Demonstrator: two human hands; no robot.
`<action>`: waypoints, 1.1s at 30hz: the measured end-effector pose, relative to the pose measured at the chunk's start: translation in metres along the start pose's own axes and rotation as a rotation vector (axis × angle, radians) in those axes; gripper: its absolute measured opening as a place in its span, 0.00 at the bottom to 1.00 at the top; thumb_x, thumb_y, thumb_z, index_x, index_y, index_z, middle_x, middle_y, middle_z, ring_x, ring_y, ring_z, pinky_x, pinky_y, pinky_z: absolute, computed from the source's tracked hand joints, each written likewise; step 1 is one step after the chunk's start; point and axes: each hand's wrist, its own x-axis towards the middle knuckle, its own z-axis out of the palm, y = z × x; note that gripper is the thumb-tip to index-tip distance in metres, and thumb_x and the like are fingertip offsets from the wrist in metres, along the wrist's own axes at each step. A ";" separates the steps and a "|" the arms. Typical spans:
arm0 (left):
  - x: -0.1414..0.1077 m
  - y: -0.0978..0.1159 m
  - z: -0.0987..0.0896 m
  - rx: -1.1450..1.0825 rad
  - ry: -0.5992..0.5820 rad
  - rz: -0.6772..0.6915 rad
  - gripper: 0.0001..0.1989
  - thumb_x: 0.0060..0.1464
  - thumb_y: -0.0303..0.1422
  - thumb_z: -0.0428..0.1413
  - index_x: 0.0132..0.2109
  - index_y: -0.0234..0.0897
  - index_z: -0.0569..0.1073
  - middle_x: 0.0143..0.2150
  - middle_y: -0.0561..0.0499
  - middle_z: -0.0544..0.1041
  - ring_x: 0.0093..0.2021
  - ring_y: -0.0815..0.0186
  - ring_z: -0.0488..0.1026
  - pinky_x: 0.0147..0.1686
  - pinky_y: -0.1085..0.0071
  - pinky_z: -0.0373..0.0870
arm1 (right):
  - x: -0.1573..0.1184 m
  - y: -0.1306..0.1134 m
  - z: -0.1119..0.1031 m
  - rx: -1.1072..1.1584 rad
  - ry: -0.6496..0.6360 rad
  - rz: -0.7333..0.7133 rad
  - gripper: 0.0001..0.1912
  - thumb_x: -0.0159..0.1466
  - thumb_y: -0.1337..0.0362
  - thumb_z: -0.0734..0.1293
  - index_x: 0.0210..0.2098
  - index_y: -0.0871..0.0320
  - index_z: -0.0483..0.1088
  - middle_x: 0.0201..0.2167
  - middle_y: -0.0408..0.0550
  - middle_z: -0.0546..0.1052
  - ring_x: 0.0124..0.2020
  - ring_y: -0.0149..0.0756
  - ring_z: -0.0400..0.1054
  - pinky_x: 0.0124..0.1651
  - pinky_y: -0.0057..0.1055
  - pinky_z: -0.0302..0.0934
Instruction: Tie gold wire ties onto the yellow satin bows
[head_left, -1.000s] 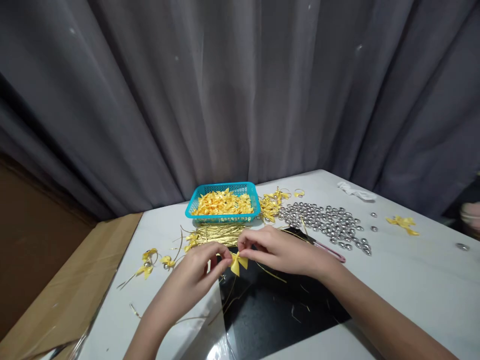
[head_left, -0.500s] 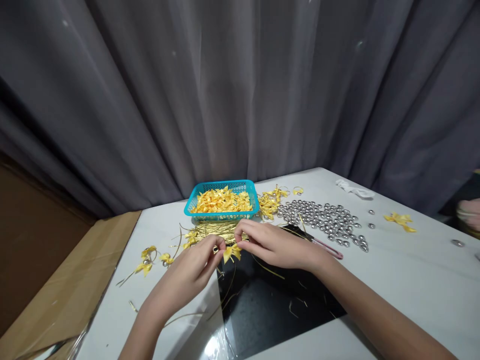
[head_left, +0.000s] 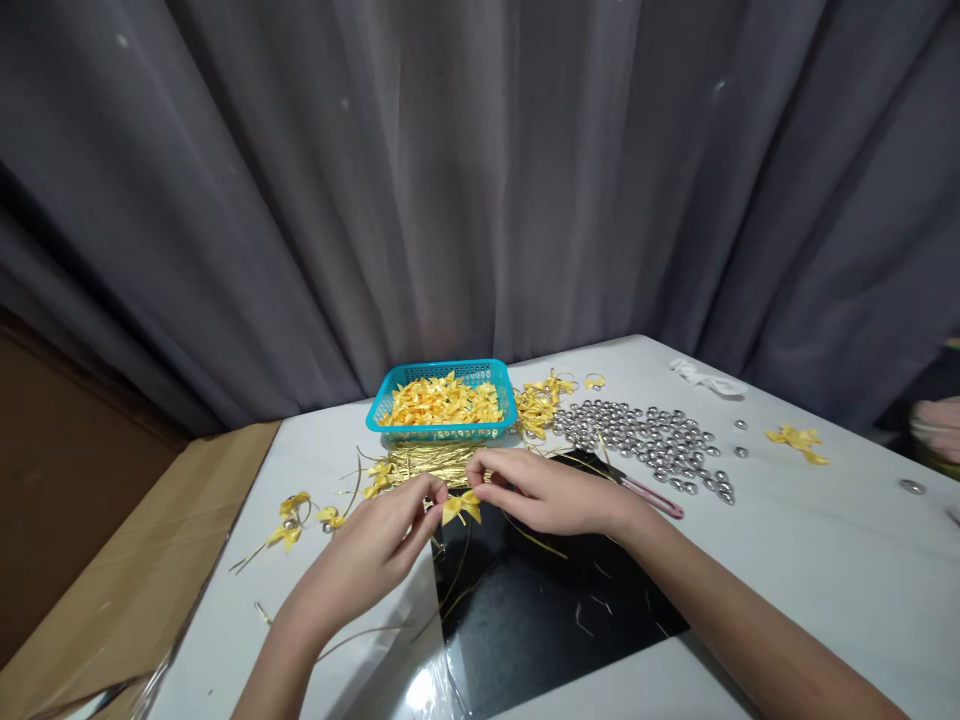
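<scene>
Bow (head_left: 461, 507) of yellow ribbon lies directly between the hands, over the far left corner of the black sheet (head_left: 540, 630) on the worktop (head_left: 825, 520), long axis roughly side to side. Neither hand is nearer: the left hand (head_left: 394, 522) pinches its left end, the right hand (head_left: 544, 490) its right, thumbs and forefingers nearly closed.

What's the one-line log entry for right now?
left hand: pinching yellow bow | right hand: pinching same bow | blue basket: beyond hands
</scene>
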 end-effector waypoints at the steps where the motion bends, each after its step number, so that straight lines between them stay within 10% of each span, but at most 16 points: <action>1: 0.000 0.000 0.001 0.002 0.022 -0.009 0.11 0.63 0.40 0.39 0.40 0.43 0.62 0.34 0.53 0.71 0.30 0.65 0.67 0.32 0.68 0.62 | 0.001 0.001 0.004 0.054 0.070 0.034 0.05 0.66 0.65 0.57 0.34 0.59 0.60 0.29 0.41 0.65 0.26 0.25 0.58 0.30 0.24 0.53; 5: 0.003 0.000 0.003 0.002 0.175 -0.049 0.10 0.62 0.40 0.39 0.40 0.42 0.61 0.32 0.54 0.70 0.27 0.65 0.67 0.30 0.68 0.61 | 0.009 -0.001 0.030 0.427 0.442 0.364 0.16 0.61 0.51 0.63 0.29 0.59 0.58 0.21 0.37 0.63 0.15 0.21 0.54 0.17 0.21 0.49; 10: 0.005 0.002 0.004 -0.058 0.202 -0.009 0.09 0.62 0.39 0.40 0.39 0.42 0.61 0.31 0.54 0.70 0.29 0.65 0.68 0.32 0.68 0.62 | 0.015 -0.015 0.056 0.841 0.252 0.467 0.26 0.52 0.43 0.66 0.23 0.63 0.64 0.20 0.41 0.69 0.10 0.17 0.53 0.11 0.20 0.52; 16: 0.005 -0.001 0.006 -0.106 0.140 -0.017 0.11 0.62 0.39 0.40 0.38 0.41 0.62 0.33 0.53 0.70 0.32 0.65 0.68 0.34 0.68 0.63 | 0.016 -0.012 0.063 1.101 0.355 0.369 0.20 0.49 0.52 0.72 0.26 0.63 0.66 0.21 0.39 0.71 0.09 0.15 0.50 0.11 0.17 0.53; 23: 0.004 -0.002 0.006 -0.108 0.136 -0.061 0.11 0.63 0.41 0.40 0.38 0.42 0.62 0.33 0.54 0.70 0.32 0.65 0.67 0.34 0.68 0.62 | 0.015 -0.002 0.047 0.648 0.217 0.369 0.11 0.52 0.63 0.70 0.24 0.62 0.65 0.17 0.36 0.63 0.14 0.18 0.51 0.14 0.19 0.50; 28: 0.003 -0.001 0.004 -0.183 0.100 -0.086 0.12 0.62 0.43 0.40 0.37 0.42 0.61 0.34 0.54 0.69 0.33 0.66 0.66 0.34 0.69 0.61 | 0.007 -0.002 0.024 0.278 0.275 0.163 0.20 0.59 0.63 0.66 0.50 0.58 0.63 0.39 0.45 0.71 0.20 0.19 0.55 0.22 0.20 0.53; 33: 0.003 0.000 0.002 -0.211 0.064 -0.091 0.13 0.62 0.44 0.40 0.38 0.42 0.62 0.33 0.55 0.68 0.32 0.66 0.65 0.34 0.70 0.60 | 0.005 -0.002 0.016 0.076 0.277 -0.010 0.06 0.63 0.67 0.62 0.36 0.60 0.71 0.32 0.44 0.74 0.25 0.24 0.59 0.29 0.22 0.56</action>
